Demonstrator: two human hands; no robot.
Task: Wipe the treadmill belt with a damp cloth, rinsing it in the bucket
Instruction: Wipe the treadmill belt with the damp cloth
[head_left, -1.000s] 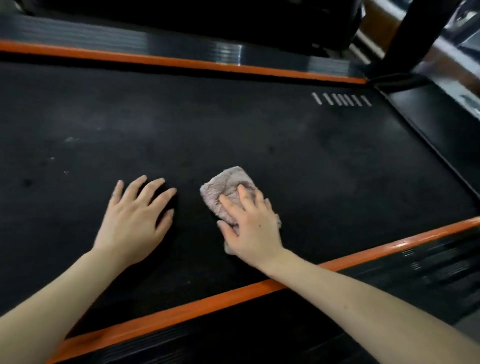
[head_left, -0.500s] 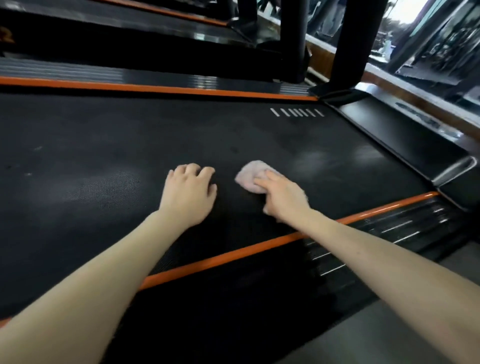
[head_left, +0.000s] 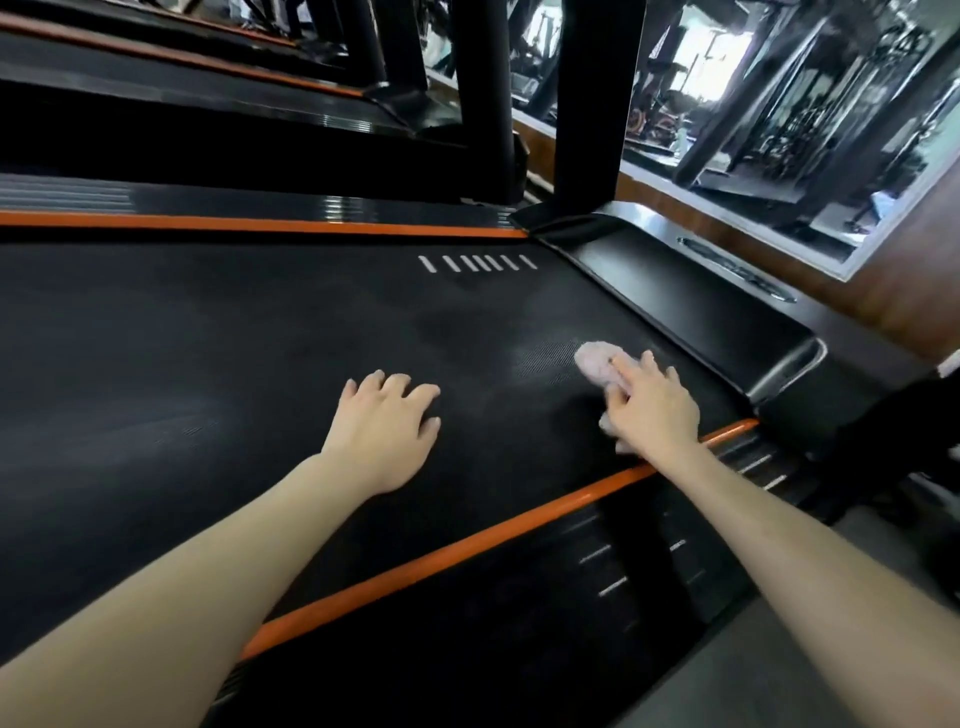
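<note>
On textured belt (head_left: 208, 364), right hand (head_left: 654, 410) presses fuzzy cloth (head_left: 595, 361).

1. Left forearm (head_left: 208, 561): bare; enters from the lower left corner and extends forward and to the right.
2. Left hand (head_left: 387, 431): palm down on the belt (head_left: 208, 338). Fingers (head_left: 410, 392) bent at the knuckles, tips bearing on the surface. Nothing is gripped.
3. Right forearm (head_left: 805, 545): bare; enters from the lower right edge and extends forward and to the left.
4. Right hand (head_left: 652, 410): palm down on the cloth (head_left: 595, 361), pressing it flat. Fingers (head_left: 631, 371) nearly straight and slightly spread over the cloth.
5. Spacing: the hands lie well apart, the right one set slightly further forward.
</note>
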